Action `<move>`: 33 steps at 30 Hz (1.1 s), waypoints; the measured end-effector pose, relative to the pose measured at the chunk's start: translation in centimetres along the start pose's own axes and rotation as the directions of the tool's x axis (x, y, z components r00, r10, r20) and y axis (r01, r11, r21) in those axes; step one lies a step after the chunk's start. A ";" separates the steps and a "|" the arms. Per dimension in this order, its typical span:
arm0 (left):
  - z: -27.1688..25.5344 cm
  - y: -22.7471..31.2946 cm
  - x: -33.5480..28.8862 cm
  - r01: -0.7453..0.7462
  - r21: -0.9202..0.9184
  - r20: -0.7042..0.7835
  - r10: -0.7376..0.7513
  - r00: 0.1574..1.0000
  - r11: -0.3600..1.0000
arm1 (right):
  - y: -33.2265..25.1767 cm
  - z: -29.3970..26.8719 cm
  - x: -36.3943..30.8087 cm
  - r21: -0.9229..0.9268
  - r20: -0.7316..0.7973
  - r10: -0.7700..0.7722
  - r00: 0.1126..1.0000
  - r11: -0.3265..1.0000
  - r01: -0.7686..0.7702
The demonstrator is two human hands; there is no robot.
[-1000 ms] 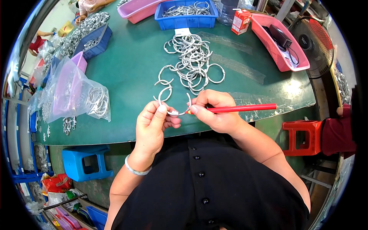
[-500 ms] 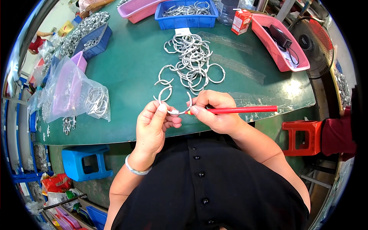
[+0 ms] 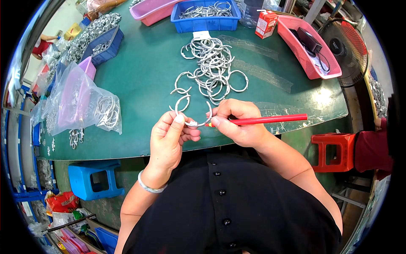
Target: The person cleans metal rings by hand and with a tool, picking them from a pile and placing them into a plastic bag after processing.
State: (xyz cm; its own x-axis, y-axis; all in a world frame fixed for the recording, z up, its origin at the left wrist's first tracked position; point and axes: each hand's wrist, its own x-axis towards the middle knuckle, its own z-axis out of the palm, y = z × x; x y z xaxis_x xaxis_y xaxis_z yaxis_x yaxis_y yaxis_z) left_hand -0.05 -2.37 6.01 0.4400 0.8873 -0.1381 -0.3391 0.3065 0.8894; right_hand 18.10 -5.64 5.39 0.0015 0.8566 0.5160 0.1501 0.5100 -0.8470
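Between the fingers of my left hand [image 3: 167, 134] is a silver metal ring [image 3: 208, 111], its top standing open like a hinged binder ring. My right hand [image 3: 238, 121] is closed round a red pen-like stick [image 3: 275, 120]. The stick's yellowish tip points at the ring's lower part, close to my left fingertips; whether it touches cannot be made out. My right fingers are also beside the ring's right arm. Just beyond my hands lies a heap of similar silver rings [image 3: 213, 63] on the green table [image 3: 139, 84], with a few loose ones at its near left.
A blue bin [image 3: 205, 24] of rings stands behind the heap. To the right are a red drink carton [image 3: 266, 24], a pink basket [image 3: 311, 63] holding a black device, and a fan [image 3: 344, 51]. A plastic bag [image 3: 80, 103] with rings lies left. Stools [image 3: 96, 180] flank the table.
The outer end of the red stick has risen slightly, and my right hand has shifted a touch. My left hand and the ring hold nearly the same place.
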 end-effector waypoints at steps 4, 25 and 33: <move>-0.1 0.0 0.1 0.004 -0.002 0.001 -0.004 1.000 1.000 | 0.1 -0.1 0.1 -0.007 0.004 0.010 1.000 1.000 -0.010; 0.2 -0.1 0.0 -0.049 0.064 0.005 0.049 0.999 0.997 | -0.1 0.0 0.0 0.049 -0.019 0.111 0.994 0.993 -0.110; -0.1 -0.1 0.0 -0.068 0.035 -0.002 0.069 0.998 0.997 | 0.1 -0.7 0.1 0.283 -0.165 0.156 0.974 0.953 -0.105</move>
State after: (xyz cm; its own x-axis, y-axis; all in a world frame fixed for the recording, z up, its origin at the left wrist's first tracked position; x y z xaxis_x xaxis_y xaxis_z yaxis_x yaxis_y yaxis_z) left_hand -0.12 -2.39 5.83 0.4144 0.9068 -0.0775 -0.3393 0.2329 0.9114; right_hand 18.81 -5.52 5.43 0.1880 0.9009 0.3912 -0.1366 0.4184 -0.8979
